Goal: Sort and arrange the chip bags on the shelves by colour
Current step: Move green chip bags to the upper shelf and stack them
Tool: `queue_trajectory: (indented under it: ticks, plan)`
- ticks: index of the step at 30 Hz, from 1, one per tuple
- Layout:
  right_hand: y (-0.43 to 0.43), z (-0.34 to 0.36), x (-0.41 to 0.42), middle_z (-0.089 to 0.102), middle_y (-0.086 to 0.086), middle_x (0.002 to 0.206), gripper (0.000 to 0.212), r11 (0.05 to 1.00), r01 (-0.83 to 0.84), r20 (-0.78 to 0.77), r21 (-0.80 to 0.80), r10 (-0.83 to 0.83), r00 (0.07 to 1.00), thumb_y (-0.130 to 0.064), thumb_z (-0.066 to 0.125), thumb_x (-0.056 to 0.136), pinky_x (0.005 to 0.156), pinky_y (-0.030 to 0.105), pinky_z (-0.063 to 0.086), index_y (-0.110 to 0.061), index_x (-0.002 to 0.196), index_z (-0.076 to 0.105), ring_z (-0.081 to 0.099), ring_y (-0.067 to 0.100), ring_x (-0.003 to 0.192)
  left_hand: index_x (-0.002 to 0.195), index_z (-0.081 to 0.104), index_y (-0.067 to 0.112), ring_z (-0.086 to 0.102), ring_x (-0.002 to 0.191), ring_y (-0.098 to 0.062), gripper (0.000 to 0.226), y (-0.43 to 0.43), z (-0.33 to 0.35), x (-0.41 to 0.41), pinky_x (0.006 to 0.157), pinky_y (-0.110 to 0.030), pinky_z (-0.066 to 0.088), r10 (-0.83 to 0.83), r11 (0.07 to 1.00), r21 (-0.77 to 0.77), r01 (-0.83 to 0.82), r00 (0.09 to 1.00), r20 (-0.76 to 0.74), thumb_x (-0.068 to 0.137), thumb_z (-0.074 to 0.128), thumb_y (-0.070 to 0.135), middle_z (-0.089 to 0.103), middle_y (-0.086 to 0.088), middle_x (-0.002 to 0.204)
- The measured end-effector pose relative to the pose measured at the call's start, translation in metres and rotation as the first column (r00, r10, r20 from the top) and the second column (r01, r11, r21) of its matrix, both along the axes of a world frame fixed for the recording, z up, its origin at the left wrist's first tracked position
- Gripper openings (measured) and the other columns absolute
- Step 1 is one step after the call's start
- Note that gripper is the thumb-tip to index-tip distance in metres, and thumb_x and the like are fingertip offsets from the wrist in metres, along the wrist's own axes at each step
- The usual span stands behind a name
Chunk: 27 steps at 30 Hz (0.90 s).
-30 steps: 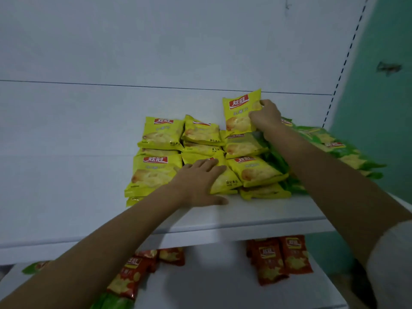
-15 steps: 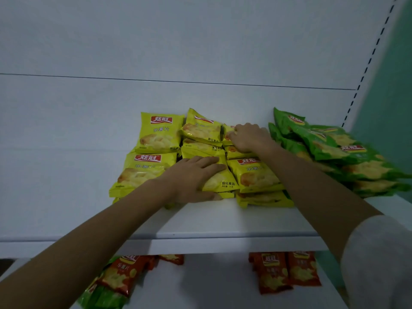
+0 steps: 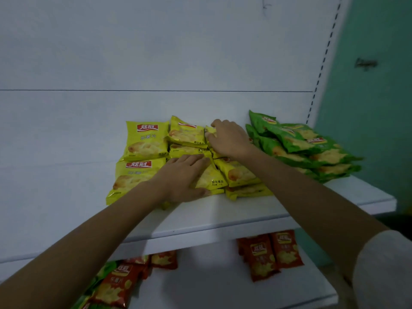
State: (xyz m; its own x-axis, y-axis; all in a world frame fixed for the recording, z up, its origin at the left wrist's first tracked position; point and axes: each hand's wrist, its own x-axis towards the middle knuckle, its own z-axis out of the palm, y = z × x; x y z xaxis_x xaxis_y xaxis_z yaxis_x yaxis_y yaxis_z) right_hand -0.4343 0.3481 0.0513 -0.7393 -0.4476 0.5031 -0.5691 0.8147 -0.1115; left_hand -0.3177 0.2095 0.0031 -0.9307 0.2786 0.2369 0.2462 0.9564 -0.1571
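Limbs in view: 2 arms, each ending in 1 bare hand.
Left hand (image 3: pixel 180 178): uncovered; 4 fingers and 1 thumb can be made out.
Left forearm (image 3: pixel 89 241): uncovered along its whole visible length, from the wrist to the lower left corner of the view.
Right hand (image 3: pixel 229 139): uncovered; the back of the hand and 2 fingertips can be made out; the thumb is hidden.
Right forearm (image 3: pixel 312 197): uncovered from the wrist to the hem of the sleeve.
Sleeve (image 3: pixel 383 275): worn on the right arm only; pale off-white to light grey fabric, plain and matte; loose fit, with a rounded hem across the arm. The weave is too blurred to identify.
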Motion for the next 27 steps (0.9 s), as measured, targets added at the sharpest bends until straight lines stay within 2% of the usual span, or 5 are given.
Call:
queue_trajectory:
  ticks: [3, 8, 20, 23, 27]
  plan:
    - [0.001, -0.008, 0.038, 0.055, 0.015, 0.126, 0.043, 0.998, 0.026, 0.013, -0.064, -0.025, 1.000, -0.040, 0.044, 0.098, 0.095, 0.041, 0.038, -0.011, 0.129, 0.050, 0.049, 0.034, 0.119, 0.153, 0.015, 0.021, 0.021, 0.144, -0.021, 0.099, -0.006, 0.002, 0.014, 0.112, -0.038, 0.024, -0.010, 1.000, 0.028, 0.011, 0.999, -0.033, 0.072, 0.025, 0.077, 0.017, 0.001, 0.160]
    - [-0.002, -0.038, 0.112, 0.060, 0.015, 0.121, 0.037, 0.950, 0.003, 0.034, -0.312, 0.008, 0.999, -0.031, 0.052, 0.095, 0.094, 0.043, 0.042, -0.009, 0.124, 0.057, 0.052, 0.034, 0.116, 0.149, 0.030, 0.016, 0.037, 0.136, -0.025, 0.096, -0.025, -0.006, 0.055, 0.105, -0.039, 0.038, -0.096, 0.990, 0.090, 0.109, 0.986, -0.135, 0.072, 0.026, 0.073, 0.034, -0.003, 0.154]
    - [-0.061, -0.157, 0.296, 0.058, 0.010, 0.122, 0.033, 0.885, -0.178, -0.021, -0.431, 0.188, 0.982, -0.027, 0.052, 0.095, 0.101, 0.030, 0.035, -0.007, 0.120, 0.058, 0.050, 0.026, 0.119, 0.119, 0.065, 0.006, 0.059, 0.104, -0.029, 0.040, -0.121, -0.077, 0.246, 0.078, -0.039, 0.048, -0.188, 0.936, 0.164, 0.313, 0.835, -0.518, 0.090, 0.060, 0.032, 0.066, -0.010, 0.117]
    - [-0.105, -0.197, 0.319, 0.059, 0.008, 0.116, 0.033, 0.880, -0.222, 0.095, -0.420, 0.286, 0.954, -0.032, 0.049, 0.094, 0.094, 0.032, 0.041, -0.009, 0.115, 0.059, 0.053, 0.024, 0.110, 0.122, 0.063, 0.005, 0.059, 0.101, -0.028, 0.039, -0.164, -0.132, 0.293, 0.080, -0.038, 0.049, -0.147, 0.920, 0.291, 0.264, 0.918, -0.368, 0.092, 0.059, 0.030, 0.065, -0.011, 0.117]
    - [-0.155, -0.256, 0.337, 0.060, 0.006, 0.111, 0.029, 0.871, -0.235, 0.312, -0.432, 0.389, 0.867, -0.028, 0.052, 0.091, 0.086, 0.029, 0.041, -0.011, 0.113, 0.060, 0.053, 0.022, 0.104, 0.134, 0.051, 0.013, 0.052, 0.110, -0.024, 0.055, -0.225, -0.221, 0.349, 0.085, -0.038, 0.052, 0.089, 0.869, 0.488, -0.085, 0.996, 0.015, 0.090, 0.047, 0.045, 0.061, -0.009, 0.125]
